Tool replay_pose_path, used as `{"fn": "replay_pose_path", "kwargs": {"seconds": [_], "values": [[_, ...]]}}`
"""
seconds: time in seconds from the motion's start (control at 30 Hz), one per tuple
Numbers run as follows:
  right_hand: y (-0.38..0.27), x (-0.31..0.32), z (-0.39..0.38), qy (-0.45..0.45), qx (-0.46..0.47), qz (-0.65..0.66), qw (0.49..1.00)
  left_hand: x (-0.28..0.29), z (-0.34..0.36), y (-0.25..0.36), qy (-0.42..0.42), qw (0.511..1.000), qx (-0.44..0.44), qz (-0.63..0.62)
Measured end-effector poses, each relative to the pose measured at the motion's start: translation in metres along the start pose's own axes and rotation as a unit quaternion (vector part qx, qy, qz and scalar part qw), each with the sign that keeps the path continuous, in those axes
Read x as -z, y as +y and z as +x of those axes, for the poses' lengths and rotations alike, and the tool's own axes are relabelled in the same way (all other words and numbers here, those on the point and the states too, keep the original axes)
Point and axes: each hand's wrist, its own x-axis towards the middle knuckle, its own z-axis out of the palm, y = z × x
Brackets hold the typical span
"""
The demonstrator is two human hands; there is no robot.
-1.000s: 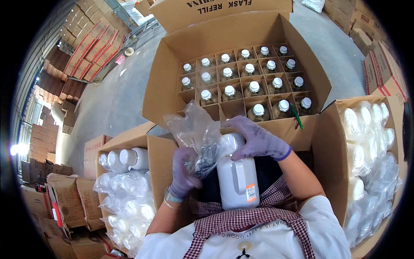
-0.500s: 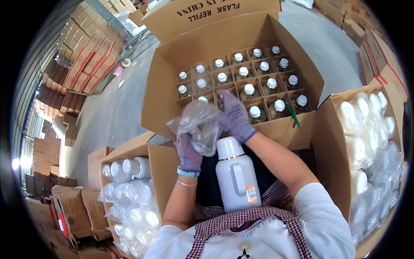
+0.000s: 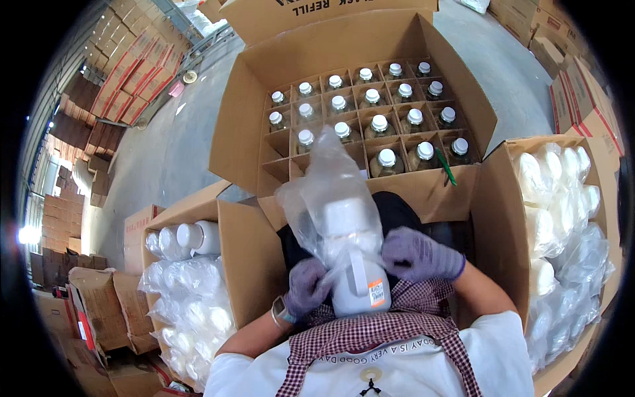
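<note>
A pale grey-white vacuum flask with a side handle and an orange label stands upright against my apron. A clear plastic bag covers its lid and upper body, with the bag's closed end sticking up above. My left hand, in a purple-grey glove, pinches the bag's lower edge beside the flask. On the other side my right hand, gloved alike, is closed on the bag's edge near the handle. The flask's base is hidden by the apron.
Ahead, an open carton with cardboard dividers holds several white-capped glass bottles. A thin green tool leans at its near right edge. Cartons with bagged flasks flank me, left and right. Stacked boxes stand farther off.
The crumpled bag in my hands has come down over the flask's top and opened out around it. Both hands have moved down and apart, to the flask's two sides.
</note>
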Motion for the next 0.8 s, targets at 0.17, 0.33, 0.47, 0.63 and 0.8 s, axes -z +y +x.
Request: {"fn": "replay_pose_path", "kwargs": {"seconds": [0.17, 0.33, 0.47, 0.63, 0.8], "values": [[-0.044, -0.042, -0.039, -0.117, 0.014, 0.025, 0.993, 0.012, -0.050, 0.018, -0.253, 0.964, 0.040, -0.070], [-0.062, -0.034, -0.028, -0.030, -0.014, -0.001, 0.999, 0.033, -0.020, 0.022, 0.010, 0.996, 0.087, 0.029], [-0.082, -0.033, -0.001, -0.136, -0.083, 0.089, 0.983, 0.026, 0.017, 0.017, -0.082, 0.989, -0.063, 0.102], [-0.065, -0.055, -0.037, -0.099, 0.030, 0.065, 0.992, 0.061, -0.037, 0.018, -0.470, 0.859, 0.146, -0.142], [-0.058, -0.077, -0.025, -0.091, 0.097, 0.026, 0.991, 0.070, 0.057, 0.062, -0.166, 0.946, 0.266, 0.084]]}}
